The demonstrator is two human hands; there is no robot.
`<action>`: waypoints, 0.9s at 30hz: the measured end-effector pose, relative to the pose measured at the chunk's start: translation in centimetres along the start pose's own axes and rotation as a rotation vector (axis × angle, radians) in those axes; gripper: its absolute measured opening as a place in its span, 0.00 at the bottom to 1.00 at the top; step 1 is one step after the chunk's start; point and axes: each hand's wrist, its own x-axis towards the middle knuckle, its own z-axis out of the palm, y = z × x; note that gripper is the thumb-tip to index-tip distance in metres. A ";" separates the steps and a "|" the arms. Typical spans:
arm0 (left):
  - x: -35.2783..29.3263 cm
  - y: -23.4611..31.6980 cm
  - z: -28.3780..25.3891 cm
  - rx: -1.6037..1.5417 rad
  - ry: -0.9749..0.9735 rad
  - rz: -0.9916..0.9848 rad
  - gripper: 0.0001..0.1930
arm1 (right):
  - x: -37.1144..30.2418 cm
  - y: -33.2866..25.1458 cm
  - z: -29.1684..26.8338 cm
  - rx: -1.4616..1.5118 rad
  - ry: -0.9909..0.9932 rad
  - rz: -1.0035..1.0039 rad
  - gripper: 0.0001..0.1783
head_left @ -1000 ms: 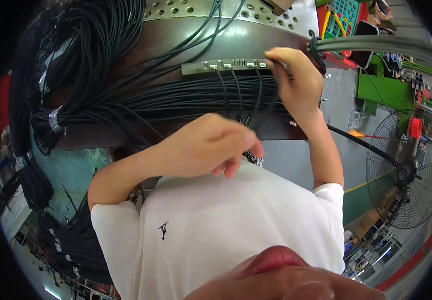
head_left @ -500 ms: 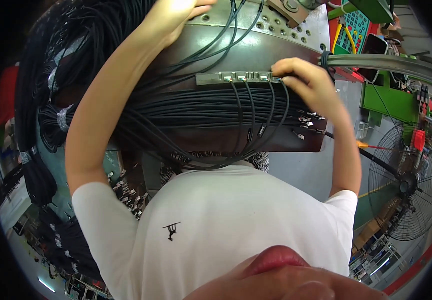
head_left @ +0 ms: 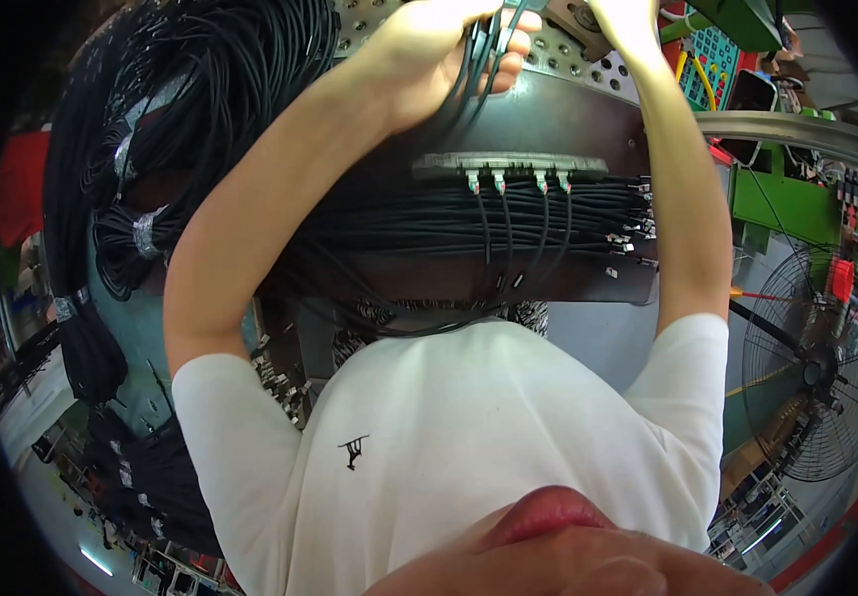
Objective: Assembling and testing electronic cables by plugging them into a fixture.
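Note:
At the top of the view my left hand (head_left: 449, 62) is closed round several black cables (head_left: 488, 45), its fingers curled behind them. The cables run up toward a green part of the machine (head_left: 528, 5). My right hand (head_left: 627, 22) reaches to the top edge beside a metal block; its fingers are cut off by the frame. Nearer to me lies a slotted metal strip (head_left: 518, 162), touched by neither hand. Several white-ended connectors (head_left: 543, 183) line its near edge, with black cables hanging from them toward me.
A thick bundle of black cables (head_left: 379, 223) lies across the dark bench, with bare connector ends (head_left: 623, 240) at its right. Taped cable coils (head_left: 146, 233) crowd the left. Right of me are a curved metal rail (head_left: 786, 125) and a floor fan (head_left: 818, 370).
My right hand has left the strip's right end and moved up to the far edge. My left hand has shifted right and now grips the hanging cables.

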 end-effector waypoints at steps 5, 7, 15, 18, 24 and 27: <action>-4.8 -2.9 3.7 -0.039 0.101 -0.177 0.17 | -3.7 -8.4 0.2 0.556 -0.032 0.294 0.15; -5.9 -4.1 2.8 -0.078 0.090 -0.187 0.15 | -3.8 -8.2 0.3 0.345 -0.077 0.212 0.14; -18.5 7.8 -8.3 0.219 0.582 0.576 0.18 | -7.3 -9.3 -2.2 0.161 -0.195 -0.123 0.12; -19.8 10.0 -13.6 0.798 0.841 0.221 0.34 | -9.0 -9.4 -2.0 -0.116 -0.024 -0.344 0.20; -13.7 -1.9 -2.4 0.723 0.172 -0.234 0.29 | -14.2 -12.1 -3.4 0.216 -0.282 -0.143 0.14; -10.0 -7.5 0.4 0.597 0.012 -0.211 0.24 | -12.9 -12.7 -3.3 0.405 -0.303 -0.013 0.12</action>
